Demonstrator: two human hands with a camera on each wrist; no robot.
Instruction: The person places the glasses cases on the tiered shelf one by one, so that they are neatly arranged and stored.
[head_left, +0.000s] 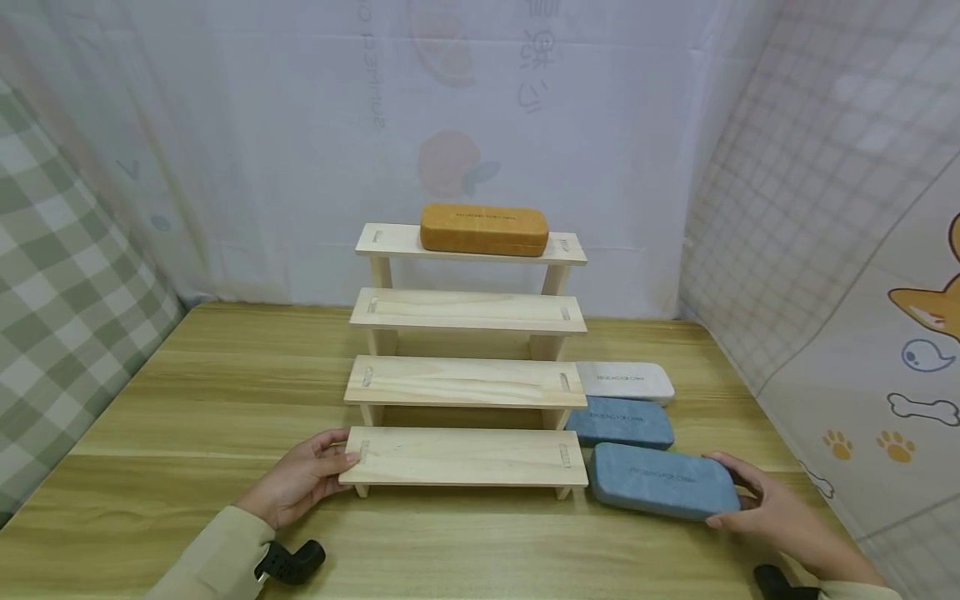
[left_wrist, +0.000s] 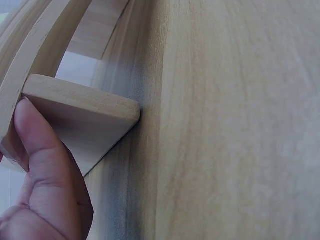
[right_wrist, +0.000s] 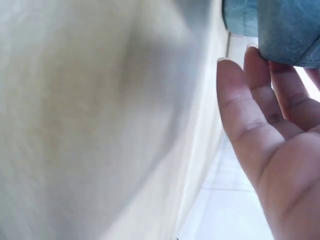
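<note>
Pinching the stepped wooden stand (head_left: 465, 381) with the left hand (head_left: 303, 479), likely for steadiness, and gripping the nearest blue glasses case (head_left: 660, 479), just right of it, by the free outer end with the right hand (head_left: 772, 510).

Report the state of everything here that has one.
Rack: standing upright
Orange case: closed, on the top shelf
White case: closed, lying flat
Rear blue case: closed, lying flat
Front blue case: closed, held at its right end
Left hand: gripping the bottom shelf
Right hand: gripping the front blue case
</note>
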